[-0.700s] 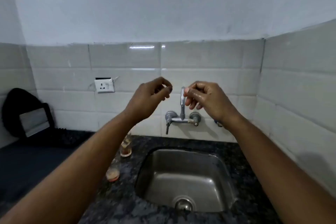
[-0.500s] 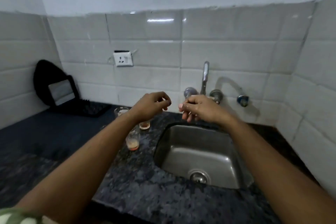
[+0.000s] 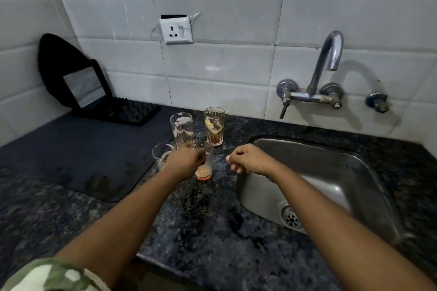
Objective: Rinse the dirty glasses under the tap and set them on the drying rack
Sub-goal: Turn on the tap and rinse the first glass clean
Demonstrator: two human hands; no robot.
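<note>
Several dirty glasses stand on the dark granite counter left of the sink [image 3: 369, 172]. My left hand [image 3: 184, 162] is wrapped around the nearest glass [image 3: 205, 168], which has orange residue at its bottom. A clear glass [image 3: 162, 152] stands to its left, partly behind my hand. Behind them stand a streaked glass [image 3: 181, 129] and a glass with brown dregs [image 3: 214, 129]. My right hand [image 3: 250, 159] hovers at the sink's left rim, fingers curled, holding nothing. The chrome tap [image 3: 327, 64] is on the wall above the sink; no water runs. The black drying rack [image 3: 118, 110] sits at the back left.
A dark mat [image 3: 78, 151] covers the counter left of the glasses. A black object with a mirror-like panel [image 3: 84, 88] leans on the wall behind the rack. A white power socket [image 3: 176, 30] is on the tiles. The sink drain [image 3: 292, 218] is bare.
Both hands have dropped from the tap down to the counter. My left hand has closed around the nearest glass. The view has tilted downward and left.
</note>
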